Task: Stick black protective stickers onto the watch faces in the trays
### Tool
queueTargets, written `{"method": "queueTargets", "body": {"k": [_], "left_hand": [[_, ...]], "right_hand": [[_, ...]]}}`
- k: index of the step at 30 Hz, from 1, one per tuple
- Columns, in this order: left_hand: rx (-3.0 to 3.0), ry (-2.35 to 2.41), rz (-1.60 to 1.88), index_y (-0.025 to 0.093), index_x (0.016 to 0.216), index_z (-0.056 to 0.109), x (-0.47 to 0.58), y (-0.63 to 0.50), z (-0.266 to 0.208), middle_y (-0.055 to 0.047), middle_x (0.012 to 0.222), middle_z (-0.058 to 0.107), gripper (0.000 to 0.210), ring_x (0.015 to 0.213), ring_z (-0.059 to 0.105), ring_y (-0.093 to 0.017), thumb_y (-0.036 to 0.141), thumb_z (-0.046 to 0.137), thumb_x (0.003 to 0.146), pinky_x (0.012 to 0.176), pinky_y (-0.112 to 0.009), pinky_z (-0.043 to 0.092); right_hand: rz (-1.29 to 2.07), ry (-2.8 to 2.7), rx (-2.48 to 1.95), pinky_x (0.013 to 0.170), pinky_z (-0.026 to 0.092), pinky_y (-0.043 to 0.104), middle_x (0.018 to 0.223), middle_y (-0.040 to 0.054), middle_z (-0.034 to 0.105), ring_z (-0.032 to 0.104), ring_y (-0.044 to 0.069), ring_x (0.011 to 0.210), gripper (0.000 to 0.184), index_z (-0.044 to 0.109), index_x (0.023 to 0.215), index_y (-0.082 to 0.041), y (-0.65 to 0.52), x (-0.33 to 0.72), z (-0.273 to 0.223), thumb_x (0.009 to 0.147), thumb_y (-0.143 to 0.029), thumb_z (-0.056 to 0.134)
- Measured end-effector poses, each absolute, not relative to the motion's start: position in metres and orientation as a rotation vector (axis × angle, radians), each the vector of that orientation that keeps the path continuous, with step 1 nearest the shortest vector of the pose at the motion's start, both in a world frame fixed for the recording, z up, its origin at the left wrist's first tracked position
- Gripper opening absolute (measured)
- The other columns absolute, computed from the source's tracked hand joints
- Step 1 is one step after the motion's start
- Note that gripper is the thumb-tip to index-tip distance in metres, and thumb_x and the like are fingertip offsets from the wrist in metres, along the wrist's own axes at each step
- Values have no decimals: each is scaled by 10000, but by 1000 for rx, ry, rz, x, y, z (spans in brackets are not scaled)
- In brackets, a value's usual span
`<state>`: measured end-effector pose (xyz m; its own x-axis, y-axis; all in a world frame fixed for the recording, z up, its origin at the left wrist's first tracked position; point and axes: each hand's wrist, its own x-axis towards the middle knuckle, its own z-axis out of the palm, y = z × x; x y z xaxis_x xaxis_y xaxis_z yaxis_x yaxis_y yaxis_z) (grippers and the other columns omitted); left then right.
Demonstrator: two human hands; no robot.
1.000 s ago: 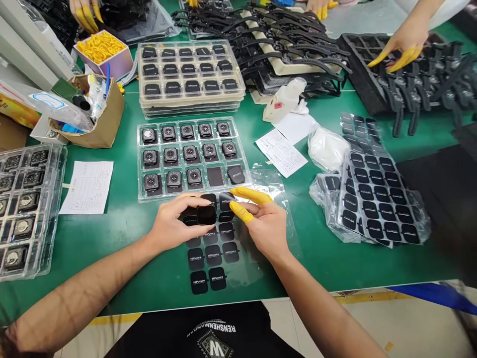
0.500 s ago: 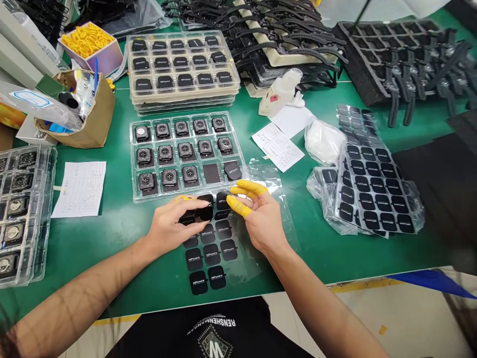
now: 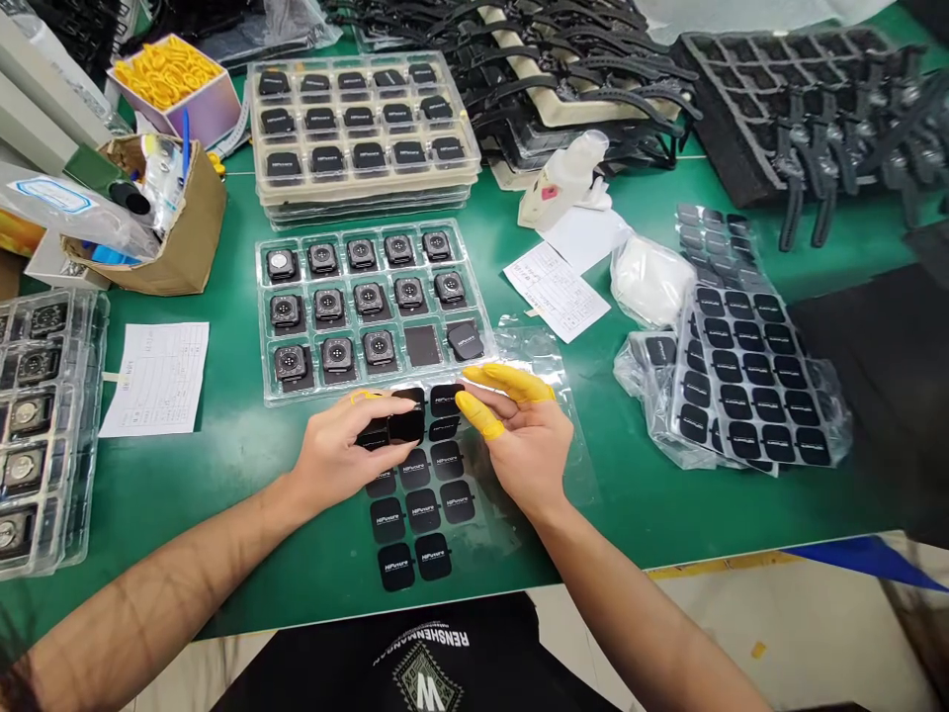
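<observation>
My left hand (image 3: 345,440) grips a smartwatch body (image 3: 406,425), its glossy black screen facing me. A yellow cot covers a finger behind it. Beside the watch, my right hand (image 3: 519,415), with yellow cots on its thumb and fingers, pinches the right edge of a black square screen film (image 3: 447,400) printed HiFuture. Both hands are over a clear sheet of similar films (image 3: 422,509), partly hidden by the left hand. Just beyond lies a clear tray (image 3: 326,387) of watch bodies, face down in most pockets; one pocket shows only a dark bottom, and another holds a black square piece (image 3: 466,341).
Stacked trays (image 3: 297,203) stand behind, with a box of yellow finger cots (image 3: 170,74) and a cardboard box (image 3: 185,237) at left. More watch trays (image 3: 70,494) lie left. Film sheets (image 3: 756,386), a white bottle (image 3: 563,183) and strapped watches (image 3: 816,148) are to the right.
My right hand has shifted slightly and its fingers have come closer around the film's edge. My left hand holds the watch body almost still. The whole view has shifted slightly.
</observation>
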<state>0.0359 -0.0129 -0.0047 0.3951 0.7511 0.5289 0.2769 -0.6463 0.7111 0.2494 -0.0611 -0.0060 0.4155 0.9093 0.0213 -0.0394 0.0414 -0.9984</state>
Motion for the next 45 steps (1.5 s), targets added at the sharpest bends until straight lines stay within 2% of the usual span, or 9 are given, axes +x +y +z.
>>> {"method": "queueTargets", "body": {"k": [5,10,17,21,25,29,35,42,45], "left_hand": [[2117,882,1187,215,1161,755,36,-13,-3,-52,1055,857,385,903,830,-187,130,897,814,872,-291,692],[2078,886,1196,214,1164,756,36,-14,-3,-54,1070,856,403,921,832,-199,112,902,802,894,-307,694],[2078,879,1208,236,1172,752,36,-15,-2,-46,1053,854,403,900,832,-201,117,893,814,870,-316,702],[2079,877,1217,221,1158,752,36,-15,-3,-49,1040,857,392,901,833,-200,126,900,808,864,-311,704],[2092,874,1231,217,1161,754,36,-14,-4,-52,1034,858,371,889,831,-197,140,891,826,857,-311,709],[2094,848,1254,208,1166,748,36,-14,-3,-48,1027,853,411,877,826,-184,120,911,799,855,-289,704],[2109,845,1261,212,1172,743,36,-14,-6,-39,1022,849,426,898,827,-186,102,912,797,865,-283,696],[2135,847,1260,257,1200,731,36,-15,-6,-13,1032,851,412,897,831,-189,129,884,839,852,-298,712],[2090,890,1206,295,1201,737,37,-16,-3,-9,1036,857,415,883,836,-216,151,879,838,847,-349,728]], "right_hand": [[838,-985,-1365,932,734,481,1066,13,832,832,225,939,280,756,1121,-340,-63,251,-16,874,-322,886],[609,-1136,-1347,1001,710,538,1260,43,794,811,275,1098,404,736,1275,-354,-69,248,-20,894,-331,868],[797,-1006,-1343,1028,684,576,1161,54,830,827,280,1037,307,769,1190,-345,-69,248,-19,904,-392,871],[780,-982,-1343,991,704,516,1080,48,845,835,266,983,255,797,1113,-298,-67,249,-15,880,-353,885],[885,-844,-1341,924,724,503,1044,46,844,835,253,929,340,785,1065,-275,-64,248,-8,793,-392,951],[992,-698,-1339,906,723,407,988,7,845,827,200,871,352,791,957,-309,-61,250,-5,694,-383,1013],[1159,-548,-1346,851,697,300,959,18,852,814,174,841,511,778,955,-255,-58,251,-2,538,-319,1067],[1187,-501,-1345,833,666,279,854,-23,811,783,154,801,541,728,992,-263,-51,244,-1,545,-275,1032],[1107,-638,-1364,822,673,305,850,-12,808,789,181,823,460,732,978,-282,-52,242,-4,602,-262,996]]}}
